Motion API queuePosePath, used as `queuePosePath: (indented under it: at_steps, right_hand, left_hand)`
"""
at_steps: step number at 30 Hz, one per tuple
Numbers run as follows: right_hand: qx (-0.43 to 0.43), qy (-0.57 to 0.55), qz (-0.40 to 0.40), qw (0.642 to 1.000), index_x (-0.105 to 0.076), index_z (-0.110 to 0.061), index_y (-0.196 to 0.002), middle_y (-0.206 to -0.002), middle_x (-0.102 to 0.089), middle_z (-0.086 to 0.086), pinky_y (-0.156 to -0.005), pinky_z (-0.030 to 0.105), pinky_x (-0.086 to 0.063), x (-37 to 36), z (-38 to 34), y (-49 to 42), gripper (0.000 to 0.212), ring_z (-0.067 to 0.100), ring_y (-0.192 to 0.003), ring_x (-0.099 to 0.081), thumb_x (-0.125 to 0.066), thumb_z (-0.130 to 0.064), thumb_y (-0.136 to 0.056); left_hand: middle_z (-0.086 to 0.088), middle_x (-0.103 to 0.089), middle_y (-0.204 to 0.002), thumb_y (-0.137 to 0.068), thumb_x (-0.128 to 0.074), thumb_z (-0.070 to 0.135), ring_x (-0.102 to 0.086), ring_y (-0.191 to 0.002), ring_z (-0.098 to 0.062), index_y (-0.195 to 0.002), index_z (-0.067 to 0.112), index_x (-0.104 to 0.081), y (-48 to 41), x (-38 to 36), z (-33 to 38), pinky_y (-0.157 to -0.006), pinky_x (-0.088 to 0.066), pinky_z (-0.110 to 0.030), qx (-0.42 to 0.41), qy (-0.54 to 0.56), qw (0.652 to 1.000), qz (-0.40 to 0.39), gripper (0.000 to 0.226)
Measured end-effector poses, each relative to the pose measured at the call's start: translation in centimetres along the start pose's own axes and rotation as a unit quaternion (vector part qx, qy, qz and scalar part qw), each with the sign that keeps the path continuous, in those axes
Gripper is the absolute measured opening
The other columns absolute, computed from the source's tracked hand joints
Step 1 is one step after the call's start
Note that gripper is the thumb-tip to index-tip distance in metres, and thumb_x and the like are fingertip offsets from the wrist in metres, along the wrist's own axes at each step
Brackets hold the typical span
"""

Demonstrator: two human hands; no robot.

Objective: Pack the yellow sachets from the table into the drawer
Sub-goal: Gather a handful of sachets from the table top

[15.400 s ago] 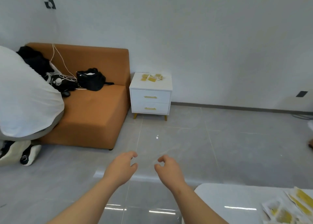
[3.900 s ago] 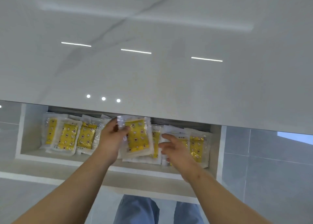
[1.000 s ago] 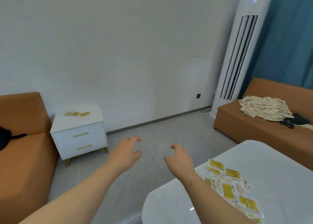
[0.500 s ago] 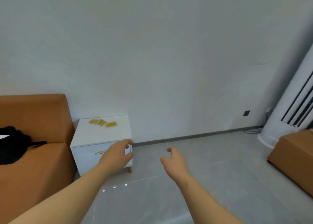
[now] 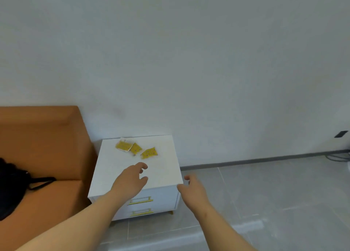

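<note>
Three small, flat yellow sachets [image 5: 136,149] lie near the back of the white bedside cabinet's top [image 5: 164,167], two touching and the third just beside them. They look light, thin and floppy, probably slick, so pinching each by an edge seems the best hold. The left hand [image 5: 129,182] hovers over the cabinet top short of them, fingers loosely curled and empty. The right hand [image 5: 191,191] hangs off the front right corner, also empty. The gold-handled top drawer [image 5: 162,197] appears closed.
</note>
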State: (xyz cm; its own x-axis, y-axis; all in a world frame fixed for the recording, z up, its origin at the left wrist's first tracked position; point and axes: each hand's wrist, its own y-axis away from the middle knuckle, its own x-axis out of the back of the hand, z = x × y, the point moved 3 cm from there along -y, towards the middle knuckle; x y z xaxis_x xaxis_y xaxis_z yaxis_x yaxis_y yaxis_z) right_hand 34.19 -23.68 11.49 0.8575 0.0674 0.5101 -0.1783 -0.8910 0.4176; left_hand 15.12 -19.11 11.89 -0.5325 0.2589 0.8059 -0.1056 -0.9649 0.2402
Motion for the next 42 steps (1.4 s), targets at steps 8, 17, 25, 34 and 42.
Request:
queuePosePath:
  at_steps: [8,17,25,34,42]
  right_hand:
    - [-0.059,0.051,-0.089,0.993,-0.038,-0.016,-0.136,-0.137,-0.044,0.009,-0.094,0.031,-0.039,-7.6,-3.0,-19.5,0.046,0.022,-0.121,-0.047,-0.048,-0.025,-0.093]
    - [-0.164,0.148,-0.142,0.965,-0.014,-0.023,-0.147,-0.154,-0.004,0.009,-0.103,0.042,-0.032,-15.2,-2.9,-38.1,0.063,0.039,-0.133,-0.026,-0.046,-0.035,-0.094]
    - [-0.205,0.191,-0.166,0.946,0.003,-0.035,-0.148,-0.156,0.016,-0.001,-0.102,0.055,-0.03,-20.8,-1.8,-44.6,0.089,0.037,-0.141,0.0,-0.057,-0.052,-0.084]
    - [-0.072,0.245,-0.168,0.952,-0.028,-0.031,-0.133,-0.124,-0.039,0.003,-0.069,0.03,-0.043,-22.8,-1.0,-45.4,0.063,0.024,-0.109,-0.05,-0.065,-0.034,-0.083]
    - [-0.241,-0.121,-0.04,0.962,-0.054,-0.018,-0.1,-0.096,-0.06,0.005,-0.053,0.026,-0.048,-19.6,-1.8,-41.2,0.016,0.019,-0.076,-0.057,-0.044,-0.012,-0.09]
  left_hand:
    - [0.003,-0.056,-0.122,-0.094,-0.049,0.024,-0.053,-0.109,-0.017,-0.129,0.022,-0.045,-17.7,0.0,-7.4,-0.092,-0.044,-0.028,0.089,0.01,0.995,-0.046,0.035]
    - [-0.004,-0.036,-0.148,-0.091,-0.048,0.006,-0.024,-0.141,-0.025,-0.139,0.013,-0.039,-34.4,-4.4,-16.0,-0.105,-0.034,-0.039,0.177,-0.057,0.98,0.066,0.05]
    - [-0.005,0.012,-0.157,-0.064,-0.065,0.069,0.01,-0.144,-0.036,-0.148,0.036,0.007,-39.9,-10.1,-20.6,-0.113,-0.018,-0.052,0.225,-0.134,0.956,-0.132,0.115]
    - [-0.029,-0.064,-0.094,-0.035,-0.092,0.01,-0.063,-0.082,-0.053,-0.106,0.009,-0.047,-40.1,-10.7,-21.8,-0.033,-0.046,-0.034,0.08,-0.315,0.939,-0.112,0.084]
    - [-0.003,-0.061,-0.083,-0.098,-0.038,0.013,-0.052,-0.068,-0.024,-0.115,0.016,-0.047,-37.8,-5.3,-18.5,-0.06,-0.038,-0.028,0.091,-0.131,0.987,-0.01,0.02]
